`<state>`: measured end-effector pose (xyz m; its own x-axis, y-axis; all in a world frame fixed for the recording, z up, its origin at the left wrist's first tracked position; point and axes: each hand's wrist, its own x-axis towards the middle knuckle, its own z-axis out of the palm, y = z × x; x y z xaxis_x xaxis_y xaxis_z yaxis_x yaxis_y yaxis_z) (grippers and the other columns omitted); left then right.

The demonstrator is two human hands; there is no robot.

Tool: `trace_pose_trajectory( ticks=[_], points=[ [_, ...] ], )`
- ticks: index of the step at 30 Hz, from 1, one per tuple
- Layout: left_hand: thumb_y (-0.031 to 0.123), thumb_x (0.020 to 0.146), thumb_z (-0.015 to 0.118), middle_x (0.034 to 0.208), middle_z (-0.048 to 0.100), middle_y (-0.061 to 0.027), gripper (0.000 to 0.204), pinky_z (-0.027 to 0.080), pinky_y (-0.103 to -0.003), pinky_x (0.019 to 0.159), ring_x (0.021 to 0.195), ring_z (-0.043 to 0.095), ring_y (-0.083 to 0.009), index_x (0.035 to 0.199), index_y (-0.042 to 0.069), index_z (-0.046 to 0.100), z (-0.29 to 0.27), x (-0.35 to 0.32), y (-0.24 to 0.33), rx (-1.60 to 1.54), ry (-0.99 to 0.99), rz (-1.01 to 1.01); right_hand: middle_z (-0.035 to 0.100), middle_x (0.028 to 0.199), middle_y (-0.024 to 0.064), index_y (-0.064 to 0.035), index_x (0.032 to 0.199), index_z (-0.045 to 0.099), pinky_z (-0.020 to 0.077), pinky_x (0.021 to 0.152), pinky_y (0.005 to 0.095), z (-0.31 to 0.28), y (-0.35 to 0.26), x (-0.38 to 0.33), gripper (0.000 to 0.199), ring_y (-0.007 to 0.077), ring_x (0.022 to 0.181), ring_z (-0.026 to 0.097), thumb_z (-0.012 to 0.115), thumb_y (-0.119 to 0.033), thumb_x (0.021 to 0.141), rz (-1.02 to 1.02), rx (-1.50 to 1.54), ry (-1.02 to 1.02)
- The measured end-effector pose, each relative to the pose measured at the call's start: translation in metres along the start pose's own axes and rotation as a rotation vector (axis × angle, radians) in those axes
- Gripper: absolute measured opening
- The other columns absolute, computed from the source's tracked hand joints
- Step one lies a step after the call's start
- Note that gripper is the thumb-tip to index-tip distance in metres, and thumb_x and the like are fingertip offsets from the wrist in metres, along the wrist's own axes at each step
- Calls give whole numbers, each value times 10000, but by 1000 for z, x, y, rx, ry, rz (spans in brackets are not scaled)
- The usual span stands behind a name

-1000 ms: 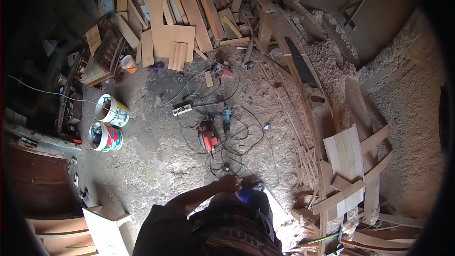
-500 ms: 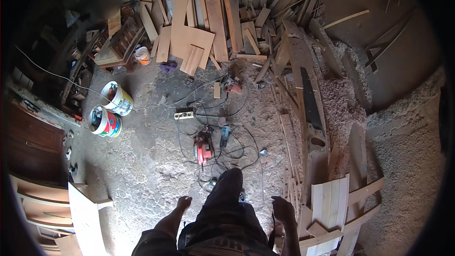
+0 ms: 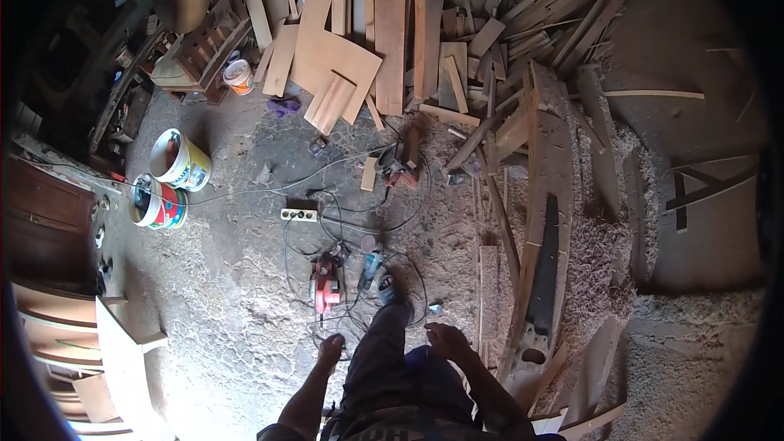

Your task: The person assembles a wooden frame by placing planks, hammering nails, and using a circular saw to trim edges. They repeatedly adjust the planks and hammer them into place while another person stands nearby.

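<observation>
My left hand hangs in the air just below a red power tool on the floor; its fingers are mostly hidden from above. My right hand is held in front of my right leg, fingers partly stretched to the left, with nothing seen in it. Neither hand touches a tool. Beside the red tool lies a blue angle grinder, close to my sandalled foot. Dark cables loop around both tools. A handsaw with a dark blade rests on a thick timber to the right.
A power strip and another red tool lie farther ahead. Two paint buckets stand left. Stacked boards fill the far side. Shavings cover the right. A white panel stands near left.
I have stepped forward, and my sandalled foot now shows beside the grinder. My right hand has swung inward and up. The view has turned, shifting the buckets left and the handsaw nearer.
</observation>
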<state>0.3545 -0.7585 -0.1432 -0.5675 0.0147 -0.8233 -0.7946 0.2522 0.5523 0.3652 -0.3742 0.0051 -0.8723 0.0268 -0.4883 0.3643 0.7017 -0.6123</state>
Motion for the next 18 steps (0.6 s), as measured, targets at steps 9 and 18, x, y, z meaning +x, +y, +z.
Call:
trace_pose_trajectory(
  ticks=[9, 18],
  points=[
    [300, 957, 643, 1072, 727, -229, 430, 573, -365, 813, 951, 735, -260, 1259, -7, 648, 83, -18, 174, 229, 60, 312, 720, 965, 227, -51, 1087, 713, 571, 771, 479, -39, 33, 216, 257, 414, 889, 704, 578, -225, 954, -191, -46, 28],
    [305, 932, 630, 1242, 676, -209, 463, 450, -475, 1062, 1246, 588, -386, 1309, 35, 623, 120, 47, 186, 411, 166, 218, 689, 839, 211, -50, 997, 679, 558, 700, 469, 17, 112, 469, 193, 385, 761, 688, 585, -203, 925, -149, -39, 74]
  ],
)
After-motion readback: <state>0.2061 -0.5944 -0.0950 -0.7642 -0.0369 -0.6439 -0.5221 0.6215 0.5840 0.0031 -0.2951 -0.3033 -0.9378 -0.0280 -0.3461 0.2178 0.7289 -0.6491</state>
